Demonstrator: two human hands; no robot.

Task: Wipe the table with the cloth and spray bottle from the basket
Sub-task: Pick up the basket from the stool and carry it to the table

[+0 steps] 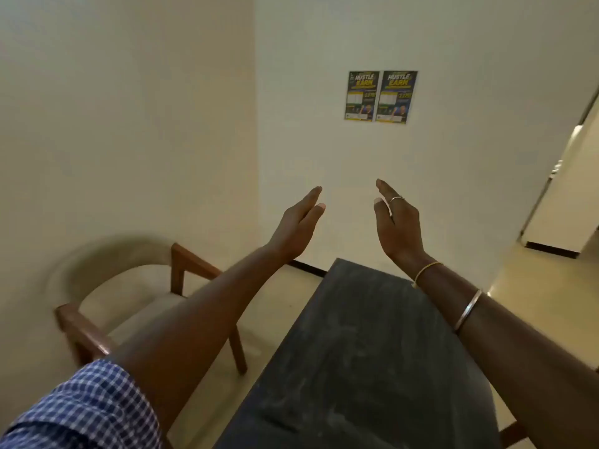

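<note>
Hands raised above the far end of the table [372, 351] — left hand [296, 226] at 11 o'clock of it, right hand [397, 225] at 1 o'clock, palms facing each other, well apart. Fingers of both straight and together, fully open, holding nothing. Tabletop dark, with pale dusty streaks (most toward the near end). Cloth, spray bottle, basket: none in view. Wooden armchair [129, 296] at 9 o'clock of the table. Two posters [381, 96] on the wall at 12 o'clock — side by side.

Matt, dusty dark table [372, 351]; wooden chair [181, 264].
</note>
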